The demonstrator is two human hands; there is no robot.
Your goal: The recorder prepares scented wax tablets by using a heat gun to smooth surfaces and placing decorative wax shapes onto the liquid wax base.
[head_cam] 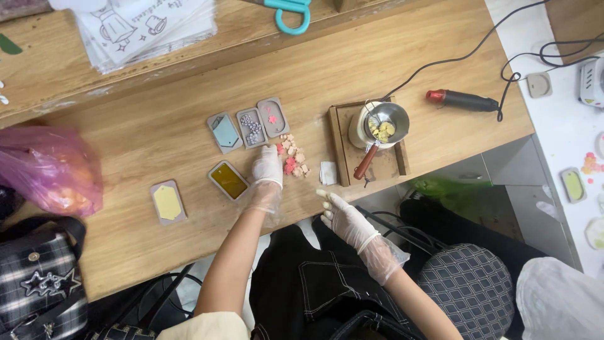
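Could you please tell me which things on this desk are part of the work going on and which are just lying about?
In use:
left hand on the pink pieces
right hand at the desk edge
grey moulds
amber mould
yellow mould
spoon on the wooden tray

Lying about:
pink bag
scissors
papers
checked bag

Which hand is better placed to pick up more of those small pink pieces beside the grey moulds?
Likely the left hand: it already rests on the pink pieces. The right hand hangs off the table edge.
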